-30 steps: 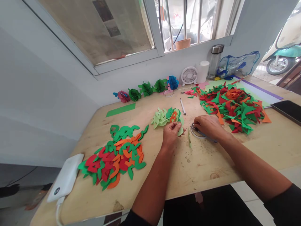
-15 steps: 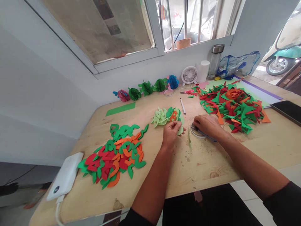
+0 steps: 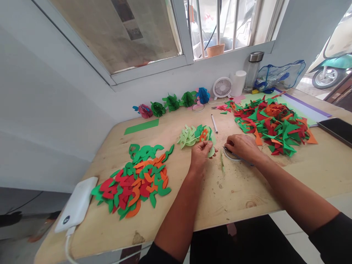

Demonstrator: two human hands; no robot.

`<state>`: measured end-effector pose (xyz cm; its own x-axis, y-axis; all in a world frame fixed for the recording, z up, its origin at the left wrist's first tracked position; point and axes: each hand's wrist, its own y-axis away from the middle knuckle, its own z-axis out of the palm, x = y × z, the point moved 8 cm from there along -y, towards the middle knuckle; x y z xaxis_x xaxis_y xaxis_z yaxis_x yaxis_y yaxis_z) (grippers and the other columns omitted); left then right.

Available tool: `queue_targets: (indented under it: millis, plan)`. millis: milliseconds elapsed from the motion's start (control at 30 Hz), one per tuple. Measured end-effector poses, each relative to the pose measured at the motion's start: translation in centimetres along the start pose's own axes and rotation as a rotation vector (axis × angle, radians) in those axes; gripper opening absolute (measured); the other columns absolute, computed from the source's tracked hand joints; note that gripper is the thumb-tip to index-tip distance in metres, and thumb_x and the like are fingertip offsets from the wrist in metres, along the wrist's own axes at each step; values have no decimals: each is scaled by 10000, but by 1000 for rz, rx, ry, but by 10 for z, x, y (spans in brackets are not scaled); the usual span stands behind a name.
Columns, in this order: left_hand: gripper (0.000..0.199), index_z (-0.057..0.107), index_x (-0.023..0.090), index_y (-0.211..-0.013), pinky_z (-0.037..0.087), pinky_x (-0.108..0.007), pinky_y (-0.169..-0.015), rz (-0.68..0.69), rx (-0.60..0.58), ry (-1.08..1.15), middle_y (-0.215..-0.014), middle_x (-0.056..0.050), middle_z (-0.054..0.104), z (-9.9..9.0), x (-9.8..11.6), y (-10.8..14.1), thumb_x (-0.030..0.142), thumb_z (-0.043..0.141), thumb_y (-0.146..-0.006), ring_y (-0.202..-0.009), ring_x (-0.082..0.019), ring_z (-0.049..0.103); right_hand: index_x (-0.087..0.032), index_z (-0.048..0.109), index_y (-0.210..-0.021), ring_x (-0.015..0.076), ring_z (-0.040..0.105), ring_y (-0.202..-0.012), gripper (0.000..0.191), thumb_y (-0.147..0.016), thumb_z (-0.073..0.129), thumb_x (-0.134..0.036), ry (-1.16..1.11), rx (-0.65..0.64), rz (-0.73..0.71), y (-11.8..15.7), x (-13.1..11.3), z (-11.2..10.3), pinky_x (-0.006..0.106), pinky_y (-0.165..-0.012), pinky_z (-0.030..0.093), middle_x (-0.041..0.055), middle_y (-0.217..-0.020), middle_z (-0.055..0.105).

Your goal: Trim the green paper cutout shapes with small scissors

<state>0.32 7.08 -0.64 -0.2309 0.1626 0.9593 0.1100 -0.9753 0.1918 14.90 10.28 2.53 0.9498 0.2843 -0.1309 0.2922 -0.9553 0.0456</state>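
Left hand [image 3: 200, 155] pinches green paper [image 3: 211, 152]; what the right hand [image 3: 242, 147] grips, I cannot tell

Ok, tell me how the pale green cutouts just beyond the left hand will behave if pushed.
The pale green cutouts would probably slide apart, since they overlap in a loose heap. They look like thin paper, so likely light and fairly bendy.

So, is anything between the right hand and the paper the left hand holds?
Yes: a narrow light green slip shows in the gap between the right hand and the paper in the left hand, mostly nearer the person.
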Motion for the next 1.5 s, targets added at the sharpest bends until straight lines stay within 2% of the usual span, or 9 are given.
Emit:
queue_targets:
  millis: [367, 667, 900, 1100, 1367, 1500]
  plan:
    - [206, 585, 142, -699, 370, -196, -449, 5, -6, 13, -547, -6, 623, 1, 2, 2, 335, 644, -657, -424, -78, 520, -196, 670, -891, 239, 610, -846, 316, -844, 394, -340, 53, -12, 60, 1, -2, 3, 290, -544, 251, 100, -929, 695]
    - [247, 592, 144, -697, 371, -194, -440, -3, -6, 11, -547, -10, 626, 1, 2, 2, 372, 673, -646, -424, -81, 528, -199, 676, -862, 239, 607, -826, 289, -817, 417, -319, 5, -6, 104, 1, 0, 3, 285, -551, 258, 99, -902, 696]
    - [245, 599, 137, -707, 377, -191, -439, 6, -11, 23, -571, -22, 644, 1, 2, 2, 361, 679, -647, -427, -79, 531, -215, 680, -856, 229, 598, -819, 252, -784, 457, -308, -69, 62, 117, -1, 3, 1, 282, -540, 248, 79, -896, 704]
    - [253, 604, 132, -690, 454, -226, -534, 10, -30, 68, -700, -56, 691, 6, 5, 5, 359, 697, -631, -547, -124, 620, -222, 677, -824, 210, 592, -773, 221, -768, 478, -303, -139, 110, 114, 0, 4, 1, 272, -529, 241, 64, -845, 705]
    - [280, 593, 142, -702, 496, -287, -671, -14, -123, 129, -693, -51, 694, 16, 3, 7, 376, 723, -618, -644, -157, 650, -209, 621, -714, 167, 552, -679, 174, -762, 463, -266, -247, 215, 7, 4, -8, -5, 259, -530, 244, 36, -756, 683]
    - [286, 583, 147, -681, 502, -306, -697, -4, -161, 148, -679, -42, 684, 19, 3, 6, 376, 735, -601, -671, -171, 655, -202, 618, -696, 144, 519, -623, 171, -758, 470, -261, -348, 210, -17, 4, -9, -6, 248, -534, 262, 18, -687, 657]
